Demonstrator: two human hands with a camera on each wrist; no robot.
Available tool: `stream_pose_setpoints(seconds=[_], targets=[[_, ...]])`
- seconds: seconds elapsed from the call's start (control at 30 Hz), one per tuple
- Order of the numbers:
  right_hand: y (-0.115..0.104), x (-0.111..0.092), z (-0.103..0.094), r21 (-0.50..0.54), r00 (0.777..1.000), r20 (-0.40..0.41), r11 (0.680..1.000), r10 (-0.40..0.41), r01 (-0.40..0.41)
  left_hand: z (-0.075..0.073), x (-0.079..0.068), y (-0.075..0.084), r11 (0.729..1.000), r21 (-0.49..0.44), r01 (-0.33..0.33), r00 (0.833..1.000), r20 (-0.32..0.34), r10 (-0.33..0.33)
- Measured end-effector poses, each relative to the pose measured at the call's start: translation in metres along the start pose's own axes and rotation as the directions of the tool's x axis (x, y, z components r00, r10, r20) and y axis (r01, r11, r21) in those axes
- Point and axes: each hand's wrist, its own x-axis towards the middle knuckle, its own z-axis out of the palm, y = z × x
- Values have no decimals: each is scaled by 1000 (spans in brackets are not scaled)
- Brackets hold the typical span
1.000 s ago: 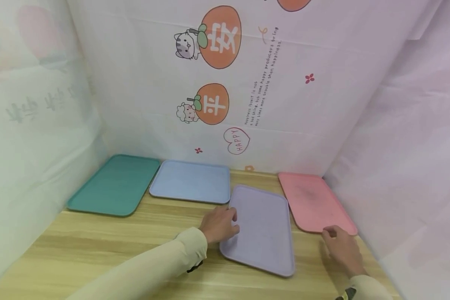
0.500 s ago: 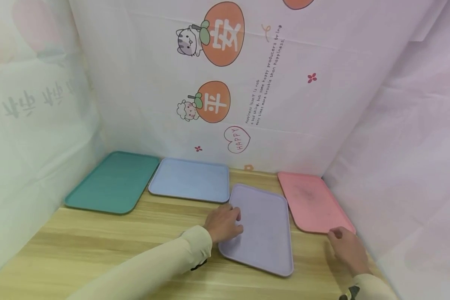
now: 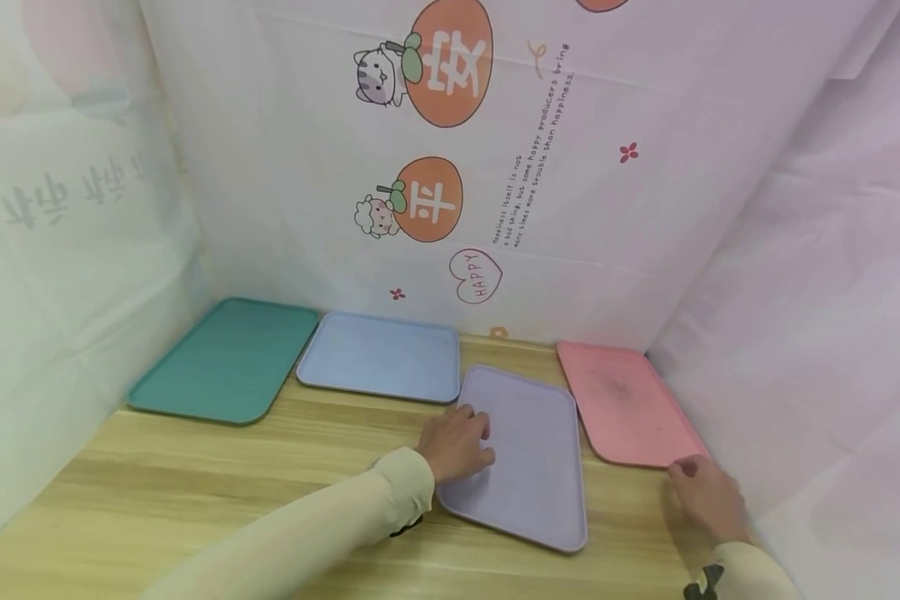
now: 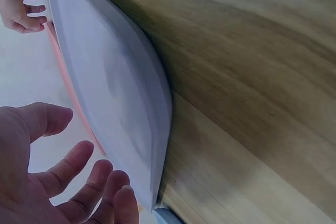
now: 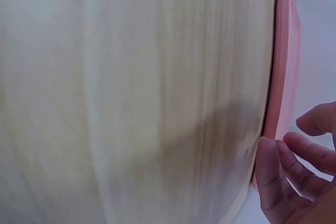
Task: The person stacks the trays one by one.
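Note:
A lavender tray (image 3: pixel 528 467) lies on the table at an angle. My left hand (image 3: pixel 456 443) hovers over its left edge with the fingers loosely bent. In the left wrist view that hand (image 4: pixel 79 177) has nothing between thumb and fingers. To the right lies a pink tray (image 3: pixel 630 408) with a dark smudge on it. At its near right corner is my right hand (image 3: pixel 708 500). The right wrist view shows fingertips (image 5: pixel 269 148) against the side of the pink tray (image 5: pixel 283 72), the thumb apart from them.
Beyond, a light blue tray (image 3: pixel 382 354) sits against the printed back cloth (image 3: pixel 307 208), with a green tray (image 3: pixel 228 358) to its left. White cloth walls rise on both sides. Bare wooden tabletop (image 3: pixel 217 492) shows in front of the trays.
My right hand has slid right along the pink tray's near edge toward its corner. The left hand has shifted slightly right over the lavender tray. The trays appear to stay in place.

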Motion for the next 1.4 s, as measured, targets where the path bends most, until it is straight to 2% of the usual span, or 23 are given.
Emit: stream_pose_setpoints(seconds=[0.2,0.5,0.87,1.03,1.13,1.3,1.4], targets=[[2,5,1,15,999,9,999,49,-49,-4,-2,3,1000,13,6,1000,22,-7],[3,7,-1,19,993,-16,993,119,-119,-7,0,8,1000,25,-11,1000,4,11],[13,22,3,32,988,-53,989,143,-142,-5,9,12,1000,12,-23,1000,20,23],[17,32,-1,-2,990,-65,992,127,-127,-5,9,13,1000,8,-13,999,29,13],[20,36,-4,-29,987,-75,989,143,-146,-4,10,16,1000,16,-12,999,44,11],[33,36,-6,-60,984,-48,983,171,-174,3,13,24,999,33,-36,998,49,35],[39,38,-6,-65,985,-36,983,168,-170,3,12,29,998,27,-48,998,47,47]])
